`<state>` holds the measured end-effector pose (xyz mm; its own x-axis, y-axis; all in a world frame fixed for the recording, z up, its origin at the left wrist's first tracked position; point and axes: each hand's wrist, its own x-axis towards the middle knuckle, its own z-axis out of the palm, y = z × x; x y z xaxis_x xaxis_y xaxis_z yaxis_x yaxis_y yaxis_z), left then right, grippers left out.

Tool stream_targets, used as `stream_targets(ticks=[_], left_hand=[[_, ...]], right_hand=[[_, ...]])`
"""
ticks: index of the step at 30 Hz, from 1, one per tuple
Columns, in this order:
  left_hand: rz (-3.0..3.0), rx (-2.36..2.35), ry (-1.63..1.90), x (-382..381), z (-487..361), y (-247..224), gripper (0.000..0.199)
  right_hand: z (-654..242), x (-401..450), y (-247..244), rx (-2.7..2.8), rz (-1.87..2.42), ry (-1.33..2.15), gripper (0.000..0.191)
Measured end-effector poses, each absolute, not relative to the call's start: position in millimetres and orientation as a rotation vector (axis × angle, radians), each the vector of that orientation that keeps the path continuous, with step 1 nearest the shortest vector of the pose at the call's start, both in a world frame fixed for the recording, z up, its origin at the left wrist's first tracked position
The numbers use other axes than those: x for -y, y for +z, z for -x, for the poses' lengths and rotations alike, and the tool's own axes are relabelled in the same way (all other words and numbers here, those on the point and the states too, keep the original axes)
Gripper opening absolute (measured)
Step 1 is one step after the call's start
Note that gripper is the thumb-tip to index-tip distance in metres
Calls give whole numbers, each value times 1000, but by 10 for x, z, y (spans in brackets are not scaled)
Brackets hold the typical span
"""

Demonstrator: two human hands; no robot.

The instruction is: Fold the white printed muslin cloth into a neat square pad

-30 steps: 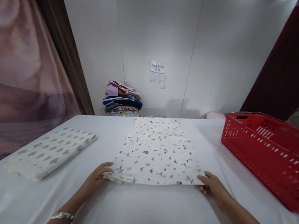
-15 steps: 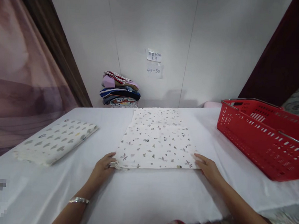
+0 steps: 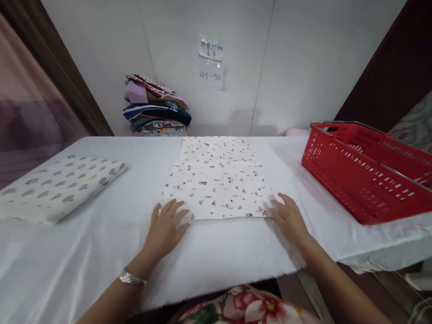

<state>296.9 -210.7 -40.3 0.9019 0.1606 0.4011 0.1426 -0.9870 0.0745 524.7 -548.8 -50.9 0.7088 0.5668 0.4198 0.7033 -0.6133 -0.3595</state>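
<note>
A white cloth with small printed figures (image 3: 218, 182) lies flat and folded in the middle of the white-covered table. My left hand (image 3: 166, 229), a silver bangle on its wrist, rests with spread fingers on the cloth's near left corner. At the near right corner is my right hand (image 3: 289, 218), its fingers apart and their tips touching the edge. Neither hand grips anything.
On the left of the table (image 3: 119, 254) lies another folded cloth with grey shapes (image 3: 63, 182). A stack of folded fabrics (image 3: 156, 108) stands by the wall at the back left. A red perforated basket (image 3: 364, 181) sits on the right.
My left hand has let go of the cloth's bunched near left corner and spread open over it. My right hand's fingers have opened wider. The view has tilted down and shifted right.
</note>
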Motion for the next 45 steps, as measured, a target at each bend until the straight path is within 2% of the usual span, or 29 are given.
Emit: stream_targets(ticks=[9, 19, 27, 32, 39, 45], left_hand=[[-2827, 84, 475, 2645, -3616, -405, 16], [-2675, -112, 461, 2624, -3726, -459, 26], [-2746, -131, 582, 2679, -3739, -510, 25], [-2842, 84, 620, 2786, -3778, -525, 27], [-2901, 294, 547, 3056, -3942, -484, 22], [-2937, 340, 439, 3260, -4209, -427, 19]], right_hand=[[-5349, 5197, -493, 1579, 2144, -211, 19], [-5279, 5134, -499, 1372, 2162, -238, 21], [-5277, 5099, -662, 1504, 2050, -357, 21], [-5261, 5084, -626, 1365, 2125, -469, 23], [-5298, 5109, -657, 1364, 2211, -382, 25], [-5398, 5406, -687, 1122, 2307, -371, 37]])
